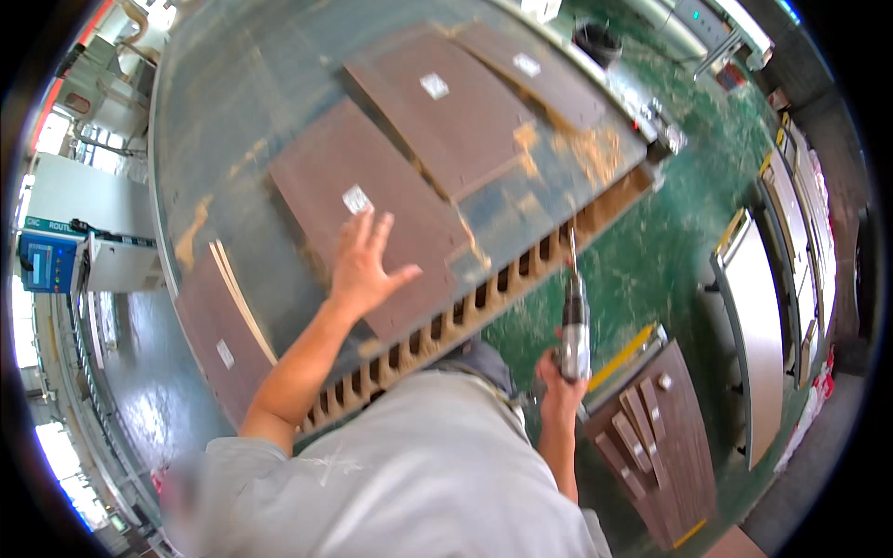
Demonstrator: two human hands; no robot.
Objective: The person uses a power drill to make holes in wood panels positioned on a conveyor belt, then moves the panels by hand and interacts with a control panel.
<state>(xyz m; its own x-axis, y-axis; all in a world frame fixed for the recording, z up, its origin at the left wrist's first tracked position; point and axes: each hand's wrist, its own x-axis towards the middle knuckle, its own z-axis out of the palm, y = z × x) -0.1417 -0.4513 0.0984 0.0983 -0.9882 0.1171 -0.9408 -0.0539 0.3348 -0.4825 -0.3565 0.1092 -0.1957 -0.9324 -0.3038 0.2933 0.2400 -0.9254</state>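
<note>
My left hand spreads, empty, over a brown board; my right hand grasps a drill. I judge this drilling setup; next calls for steady aim.

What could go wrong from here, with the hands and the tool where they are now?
The power drill in the right hand points its bit toward the slotted table edge; the bit might scrape it, though the gap is hard to judge. Light dust lies around the panels, so the brown panel under the spread left hand might slip if pushed.
</note>
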